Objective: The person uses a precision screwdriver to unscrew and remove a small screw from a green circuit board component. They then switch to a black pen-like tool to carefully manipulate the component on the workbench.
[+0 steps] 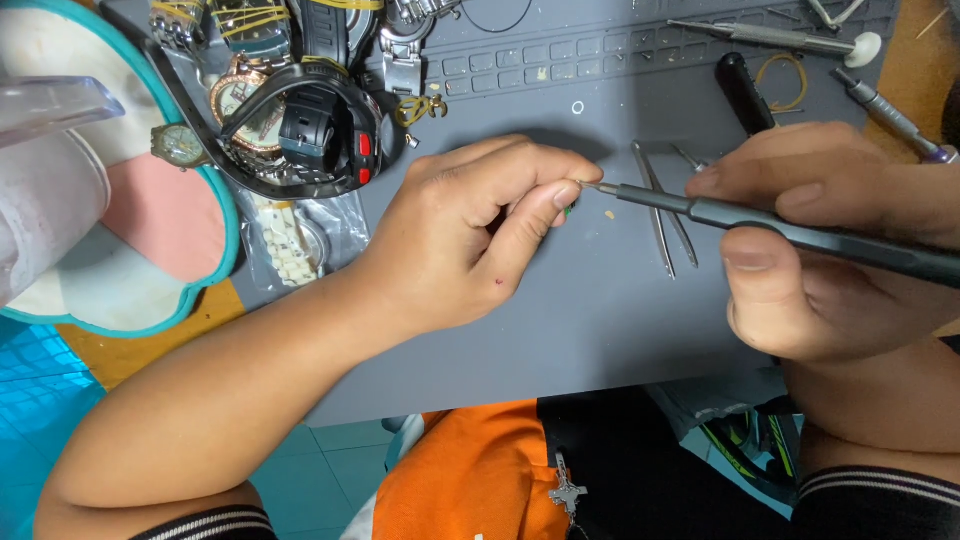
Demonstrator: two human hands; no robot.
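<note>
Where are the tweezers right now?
In the head view, the tweezers lie on the grey mat, right of centre, under the screwdriver shaft, between the left hand and the right hand.

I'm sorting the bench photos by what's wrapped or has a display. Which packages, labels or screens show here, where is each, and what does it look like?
Clear plastic bag: on the grey mat, left of the left hand; flat, see-through, holding small pale pieces.
Black digital watch: upper left among the pile of watches; chunky black case with red accents, its display hard to make out.
No signs or separate labels visible.
</note>
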